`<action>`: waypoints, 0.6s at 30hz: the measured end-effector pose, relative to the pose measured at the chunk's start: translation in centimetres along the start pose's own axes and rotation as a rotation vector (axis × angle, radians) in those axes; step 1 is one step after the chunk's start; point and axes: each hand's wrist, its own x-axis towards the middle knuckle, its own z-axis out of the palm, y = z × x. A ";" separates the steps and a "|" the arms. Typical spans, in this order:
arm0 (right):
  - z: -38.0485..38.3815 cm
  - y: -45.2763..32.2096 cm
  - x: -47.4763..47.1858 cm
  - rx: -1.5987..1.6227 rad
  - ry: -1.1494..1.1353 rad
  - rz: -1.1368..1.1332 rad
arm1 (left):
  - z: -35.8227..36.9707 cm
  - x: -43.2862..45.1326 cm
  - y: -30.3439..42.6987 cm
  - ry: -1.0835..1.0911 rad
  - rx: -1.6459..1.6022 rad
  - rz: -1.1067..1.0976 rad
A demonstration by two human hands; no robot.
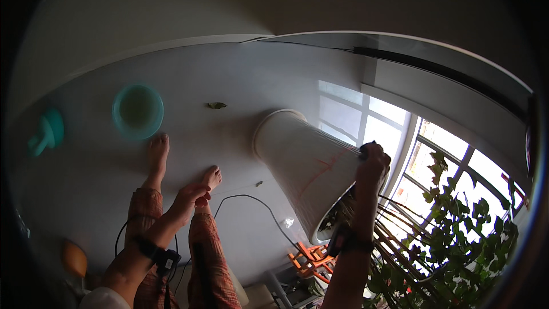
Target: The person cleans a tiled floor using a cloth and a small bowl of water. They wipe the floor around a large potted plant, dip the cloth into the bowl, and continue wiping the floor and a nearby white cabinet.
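Observation:
My right hand (374,165) is at the upper rim of a tall white planter (300,159) painted with a red design, its fingers closed on something dark that is too small to make out. Leafy stems of a potted plant (463,210) rise from the planter beside my right forearm. Before my legs hangs my left hand (193,199), fingers curled, with nothing clearly visible in them. A teal basin (138,111) holding cloudy liquid stands on the floor just ahead of my foot.
A teal plastic object with a handle (49,132) lies far left. One dry leaf (217,105) is on the floor (193,77). A black cable (257,199) runs towards an orange folding rack or stool (311,262) by the planter. Windows (446,146) stand at the right.

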 end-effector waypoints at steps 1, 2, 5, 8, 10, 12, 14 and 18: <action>0.2 -1.6 -0.5 0.011 0.021 -0.098 | -0.1 0.2 0.0 -0.005 -0.006 -0.007; 0.8 -3.4 -1.2 -0.046 0.029 -0.173 | -0.3 0.5 0.0 -0.020 -0.019 -0.012; 2.9 -7.5 -4.0 -0.217 -0.179 -0.284 | -0.9 1.2 -0.2 -0.019 -0.078 -0.027; 6.1 -9.2 -8.5 -0.411 -0.289 -0.410 | -1.5 2.4 -0.5 -0.032 -0.112 -0.022; 8.8 -9.6 -12.1 -0.253 -0.272 -0.356 | -2.0 3.2 -0.7 -0.022 -0.116 -0.004; 11.4 -9.6 -15.6 -0.165 -0.254 -0.385 | -2.3 4.2 -0.7 0.009 -0.092 -0.077; 13.5 -9.7 -17.9 -0.148 -0.208 -0.500 | -2.3 4.9 -0.5 -0.021 -0.158 0.009; 17.4 -10.8 -15.8 -0.247 -0.213 -0.458 | -2.6 5.6 0.5 -0.046 -0.088 0.046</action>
